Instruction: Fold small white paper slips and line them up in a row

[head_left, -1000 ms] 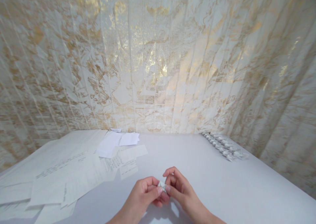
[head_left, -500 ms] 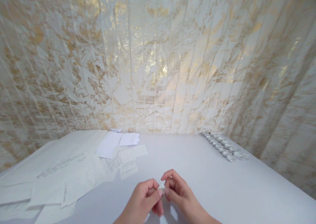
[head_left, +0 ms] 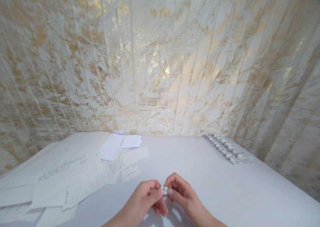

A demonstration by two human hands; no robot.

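Observation:
A small piece of folded white paper (head_left: 165,190) is pinched between my two hands, just above the white table near its front edge. My left hand (head_left: 148,198) grips its left side between thumb and forefinger, with the other fingers curled below. On the other side, my right hand (head_left: 182,193) holds it with thumb and fingertips. The fingertips cover most of the paper, so its exact folded shape cannot be made out.
Printed sheets and cut slips of paper (head_left: 82,173) overlap across the table's left side. Blank white slips (head_left: 131,141) lie at the back left. Rows of small folded paper pieces (head_left: 226,148) line the right back edge. A gold-patterned curtain (head_left: 160,60) hangs behind the white table (head_left: 237,193).
My right forefinger has come down onto the folded paper, where it was raised before. The paper has turned slightly between the fingertips, and the left hand has barely shifted.

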